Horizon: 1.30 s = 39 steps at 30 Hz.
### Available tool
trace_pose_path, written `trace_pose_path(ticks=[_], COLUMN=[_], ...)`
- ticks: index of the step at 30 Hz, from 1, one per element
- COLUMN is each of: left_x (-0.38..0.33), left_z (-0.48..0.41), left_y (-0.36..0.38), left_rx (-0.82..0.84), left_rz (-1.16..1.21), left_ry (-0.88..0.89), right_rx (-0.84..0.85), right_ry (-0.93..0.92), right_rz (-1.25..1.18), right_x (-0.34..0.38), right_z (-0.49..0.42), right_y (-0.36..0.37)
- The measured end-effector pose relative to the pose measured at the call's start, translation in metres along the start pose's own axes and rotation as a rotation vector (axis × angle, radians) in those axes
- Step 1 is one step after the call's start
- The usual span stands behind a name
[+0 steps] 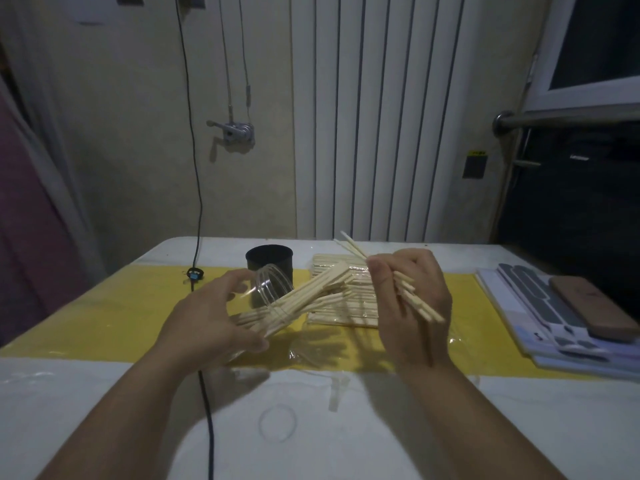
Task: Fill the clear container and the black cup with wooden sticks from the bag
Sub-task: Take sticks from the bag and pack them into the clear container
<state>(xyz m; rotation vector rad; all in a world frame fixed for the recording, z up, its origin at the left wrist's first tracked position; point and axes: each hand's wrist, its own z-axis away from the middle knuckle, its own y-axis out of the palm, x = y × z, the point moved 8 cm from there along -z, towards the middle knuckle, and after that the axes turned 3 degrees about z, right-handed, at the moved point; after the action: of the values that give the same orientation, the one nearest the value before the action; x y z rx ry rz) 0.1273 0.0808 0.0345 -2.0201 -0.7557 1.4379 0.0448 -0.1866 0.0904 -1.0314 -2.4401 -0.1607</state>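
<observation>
In the centre of the frame, the left hand (207,320) grips the clear container (277,282), thumb beneath and fingers curled over it. The container is tipped on its side above the yellow strip (121,306) of the tabletop (104,393). Wooden sticks (311,289) poke out of its mouth toward the right. Just right of centre, the right hand (415,306) is closed around a small bundle of sticks (353,247), held slanted in the air. The black cup (266,258) stands upright behind the container. The bag (346,318) of sticks lies flat between the hands, farther back. A black cable (207,410) crosses the tabletop at lower left.
</observation>
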Motion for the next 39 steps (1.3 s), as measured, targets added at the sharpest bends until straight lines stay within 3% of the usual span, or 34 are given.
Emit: trace_pose_path(ticks=[5,17,26,33,39], left_x=[-0.003,-0.002,-0.009,-0.009,-0.007], left_z=[0.001,0.000,0.001,0.001,0.000], left_y=[0.002,0.002,0.002,0.001,0.001], left_rx=[-0.016,-0.007,-0.006,-0.001,-0.003], left_rz=[-0.080,-0.098,-0.129,-0.138,-0.119], left_ry=[0.017,0.005,0.036,0.035,0.032], right_rx=[-0.075,0.094,0.229,0.606,0.373], right_ry=[0.423,0.575,0.542,0.680,0.761], right_rz=[-0.424,-0.411,-0.436,-0.404,-0.470], right_x=[-0.011,-0.018,-0.017,-0.025,-0.039], right_z=[-0.003,0.004,0.005,0.029,0.026], right_y=[-0.004,0.012,0.024,0.054,0.046])
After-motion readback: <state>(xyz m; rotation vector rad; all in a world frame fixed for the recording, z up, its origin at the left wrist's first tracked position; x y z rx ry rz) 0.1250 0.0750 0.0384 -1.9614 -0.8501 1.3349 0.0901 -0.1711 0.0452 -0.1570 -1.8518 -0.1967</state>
